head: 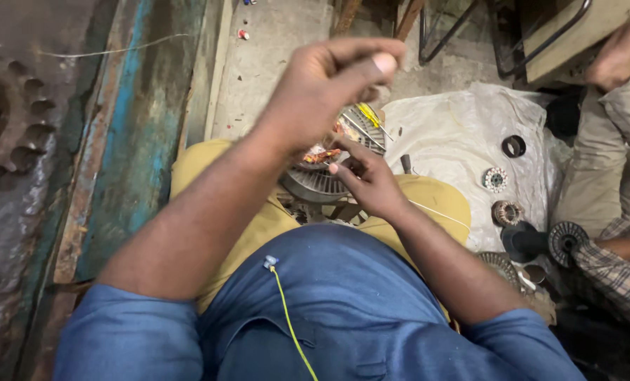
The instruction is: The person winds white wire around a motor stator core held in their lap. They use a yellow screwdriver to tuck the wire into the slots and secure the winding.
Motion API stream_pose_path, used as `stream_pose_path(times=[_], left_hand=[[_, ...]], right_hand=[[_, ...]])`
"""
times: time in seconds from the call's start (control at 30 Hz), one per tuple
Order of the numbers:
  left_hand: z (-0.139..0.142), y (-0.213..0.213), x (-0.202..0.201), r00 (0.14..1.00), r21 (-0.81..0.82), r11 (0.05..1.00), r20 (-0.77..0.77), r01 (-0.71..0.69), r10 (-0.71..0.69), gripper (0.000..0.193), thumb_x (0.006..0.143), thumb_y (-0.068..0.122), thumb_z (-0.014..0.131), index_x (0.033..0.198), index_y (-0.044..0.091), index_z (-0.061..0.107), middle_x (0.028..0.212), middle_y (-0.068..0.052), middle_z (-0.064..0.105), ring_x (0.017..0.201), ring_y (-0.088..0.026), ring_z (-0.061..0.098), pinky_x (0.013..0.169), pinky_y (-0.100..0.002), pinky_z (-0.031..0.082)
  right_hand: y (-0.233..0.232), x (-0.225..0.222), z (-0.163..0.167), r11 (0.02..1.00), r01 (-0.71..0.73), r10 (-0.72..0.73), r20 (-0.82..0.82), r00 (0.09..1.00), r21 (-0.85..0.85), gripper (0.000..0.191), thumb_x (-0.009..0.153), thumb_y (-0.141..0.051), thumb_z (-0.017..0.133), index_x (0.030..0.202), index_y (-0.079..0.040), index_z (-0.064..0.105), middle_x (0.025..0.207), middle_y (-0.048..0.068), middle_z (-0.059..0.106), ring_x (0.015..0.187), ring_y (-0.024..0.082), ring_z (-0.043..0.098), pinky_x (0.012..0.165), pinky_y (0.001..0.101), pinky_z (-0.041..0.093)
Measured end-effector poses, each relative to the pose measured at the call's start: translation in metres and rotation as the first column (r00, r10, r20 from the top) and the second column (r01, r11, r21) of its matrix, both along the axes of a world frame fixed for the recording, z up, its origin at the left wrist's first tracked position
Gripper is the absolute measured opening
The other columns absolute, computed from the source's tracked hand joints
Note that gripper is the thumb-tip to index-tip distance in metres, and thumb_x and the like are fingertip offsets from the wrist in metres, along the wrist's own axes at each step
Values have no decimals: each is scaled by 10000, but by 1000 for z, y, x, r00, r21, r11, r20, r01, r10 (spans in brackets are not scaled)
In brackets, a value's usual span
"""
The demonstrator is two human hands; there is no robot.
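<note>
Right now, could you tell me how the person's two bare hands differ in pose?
The left hand is raised, thumb and fingers pinched together; the right hand sits lower, fingers resting on the round, finned grey metal motor part in the lap. Both belong to arms in rolled blue sleeves.

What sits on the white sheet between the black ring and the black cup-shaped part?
In the head view, two small wound cores: a pale one and a brownish one, between ring and cup.
</note>
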State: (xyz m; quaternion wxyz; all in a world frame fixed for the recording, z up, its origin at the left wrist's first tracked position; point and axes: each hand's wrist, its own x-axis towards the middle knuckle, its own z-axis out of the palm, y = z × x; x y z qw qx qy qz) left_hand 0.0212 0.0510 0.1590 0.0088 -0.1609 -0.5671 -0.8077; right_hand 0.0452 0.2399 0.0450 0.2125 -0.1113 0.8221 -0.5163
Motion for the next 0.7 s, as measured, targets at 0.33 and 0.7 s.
stream_pose_path(times=[0.33,0.7], left_hand=[[-30,-20,-54,762,-494,605,-555,-625,334,405,964,291,781,1305,109,660,1162,-51,756,1015,-181,717,857,-363,583],[-154,-48,46,769,-726,275,-633,-631,94,458,909,290,717,1308,83,630,1280,-114,637,1276,-307,523,1098,-526,348]], right_hand=[[2,-10,-26,994,-108,95,-287,953,-28,193,990,-88,678,1149,-13,758,1067,74,774,983,114,706,892,264,552],[-5,-26,-36,936,-23,1,-62,998,-352,172,1009,-48,688,1163,26,708,1043,107,751,973,136,699,896,296,571]])
